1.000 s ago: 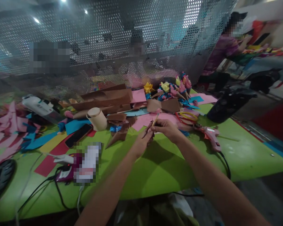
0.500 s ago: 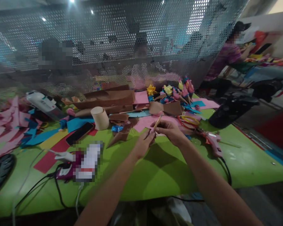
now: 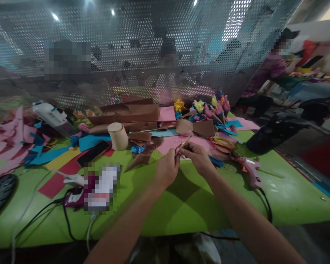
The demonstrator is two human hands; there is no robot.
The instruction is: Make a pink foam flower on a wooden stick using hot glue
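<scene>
My two hands meet above the green table [image 3: 187, 205]. My right hand [image 3: 198, 157] pinches a thin wooden stick [image 3: 184, 143] that points up and away. My left hand [image 3: 167, 169] is closed beside it, its fingertips pinching a small pink paper piece [image 3: 177, 149] at the stick's lower end. A pink sheet [image 3: 173, 142] lies on the table just behind both hands.
A pink glue gun [image 3: 249, 169] with a black cord lies right of my hands. Brown cardboard [image 3: 126, 113], a paper cup [image 3: 117, 136], a phone [image 3: 94, 153], paper flowers [image 3: 209, 106] and coloured scraps crowd the back and left. A perforated screen rises behind. A person sits far right.
Both hands stayed together on the stick while the view shifted slightly; the left hand's fingers closed in nearer the stick's lower end.
</scene>
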